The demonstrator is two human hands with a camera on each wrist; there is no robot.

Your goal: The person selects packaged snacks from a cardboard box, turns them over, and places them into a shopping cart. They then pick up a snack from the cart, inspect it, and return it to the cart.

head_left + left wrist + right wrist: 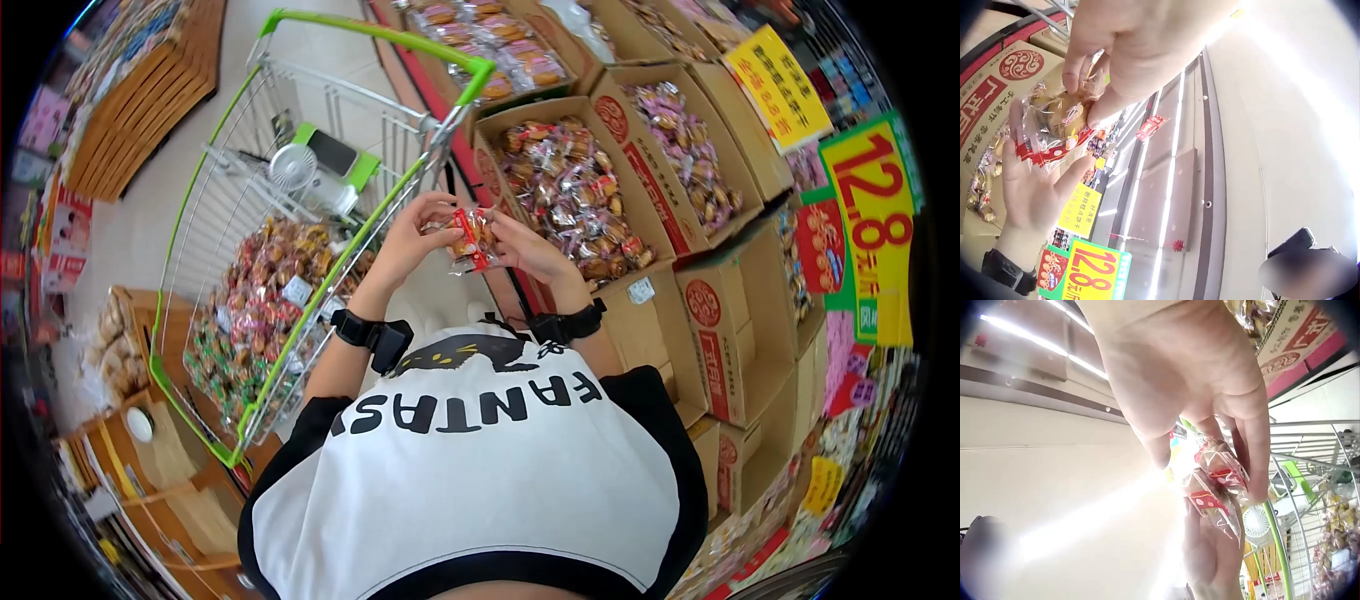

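Note:
A small wrapped pastry (472,240), brown under clear plastic with red trim, is between both hands in front of the shirt. The left hand (412,238) pinches it from the left, thumb and fingertips on the wrapper. On the other side is the right hand (538,250), its fingers stretched along the packet's edge. In the left wrist view the right thumb stands apart from the wrapper (1054,128). White-dotted red bands on the packet (1213,490) show in the right wrist view. Nearest to the right hand, an open carton (655,240) holds many similar pastries.
A green-rimmed shopping cart (370,30) at left holds heaps of wrapped sweets (270,290), a white fan (292,167) and a phone-like device (333,152). More cartons (715,345) line the right side, under a yellow price sign (870,220). Wooden shelving (150,110) stands at far left.

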